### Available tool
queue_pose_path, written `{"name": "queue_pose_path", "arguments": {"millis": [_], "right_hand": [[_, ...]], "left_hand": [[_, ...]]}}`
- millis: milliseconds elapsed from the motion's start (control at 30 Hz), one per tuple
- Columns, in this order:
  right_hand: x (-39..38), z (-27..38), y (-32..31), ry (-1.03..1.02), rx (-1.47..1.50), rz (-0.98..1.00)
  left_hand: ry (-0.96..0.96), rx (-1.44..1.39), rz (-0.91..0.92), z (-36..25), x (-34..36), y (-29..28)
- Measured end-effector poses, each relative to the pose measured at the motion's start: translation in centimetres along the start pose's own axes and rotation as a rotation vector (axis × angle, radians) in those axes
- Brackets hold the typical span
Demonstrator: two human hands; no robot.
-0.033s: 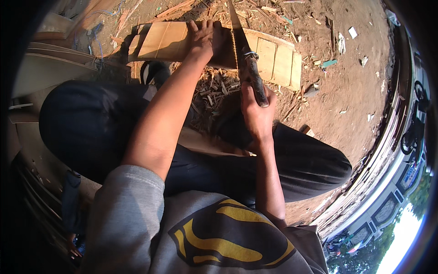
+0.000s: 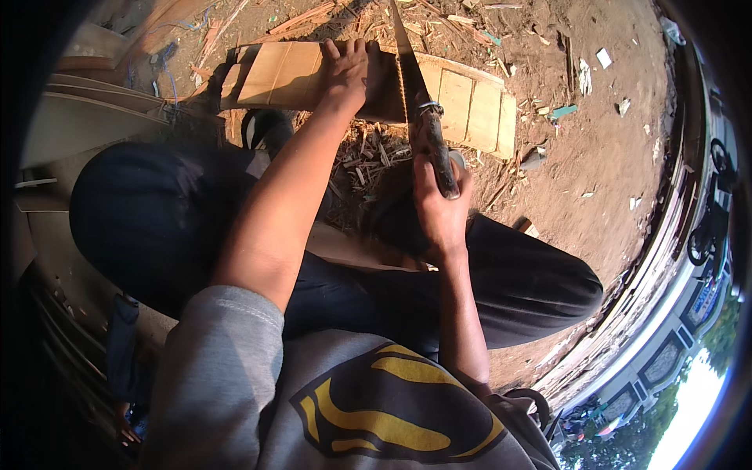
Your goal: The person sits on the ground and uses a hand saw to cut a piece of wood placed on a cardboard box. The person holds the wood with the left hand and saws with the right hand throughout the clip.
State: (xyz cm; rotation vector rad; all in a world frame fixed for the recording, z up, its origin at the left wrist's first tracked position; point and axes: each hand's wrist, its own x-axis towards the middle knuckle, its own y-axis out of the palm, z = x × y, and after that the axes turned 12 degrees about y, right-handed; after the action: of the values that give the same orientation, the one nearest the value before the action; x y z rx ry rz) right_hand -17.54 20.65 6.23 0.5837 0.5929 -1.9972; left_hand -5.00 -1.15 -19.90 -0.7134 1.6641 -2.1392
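A wooden board [image 2: 474, 113] with crosswise lines on its face lies ahead of me, left to right. My left hand [image 2: 345, 74] presses flat on its middle, fingers spread and pointing away. My right hand [image 2: 442, 204] is closed round the dark, worn handle of a handsaw [image 2: 410, 66]. The long blade points away from me and crosses the board just right of my left hand. Sunlight catches its toothed left edge. How deep the blade sits in the wood I cannot tell. Part of the board is in dark shadow beside the blade.
Wood chips [image 2: 376, 160] litter the ground under and around the board. Thin curved sheets [image 2: 94, 125] are stacked at the left. Another person's hand [image 2: 125, 427] shows at the lower left. Long strips [image 2: 619, 301] line the right side, with a motorbike [image 2: 709, 235] beyond.
My right hand has drawn the saw a little toward me. My left hand stays on the board, which has barely shifted.
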Motion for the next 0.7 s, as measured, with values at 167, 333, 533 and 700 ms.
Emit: {"name": "queue_pose_path", "arguments": {"millis": [167,333,533,700], "right_hand": [[-8.3,-3.0,-4.2,0.008,-0.059,-0.030],[0.1,-0.8,-1.1,0.028,0.040,-0.042],[-7.7,-3.1,-3.5,-0.059,-0.075,-0.040],[-2.0,0.1,-0.3,0.048,-0.019,-0.049]], "left_hand": [[-0.246,-0.241,0.135,-3.5,6.5,-10.7],[-0.085,0.003,0.304,-1.8,4.9,-7.5],[-0.259,-0.304,0.308,-3.6,6.5,-10.6],[-0.036,0.360,0.337,-2.6,4.7,-6.4]]}}
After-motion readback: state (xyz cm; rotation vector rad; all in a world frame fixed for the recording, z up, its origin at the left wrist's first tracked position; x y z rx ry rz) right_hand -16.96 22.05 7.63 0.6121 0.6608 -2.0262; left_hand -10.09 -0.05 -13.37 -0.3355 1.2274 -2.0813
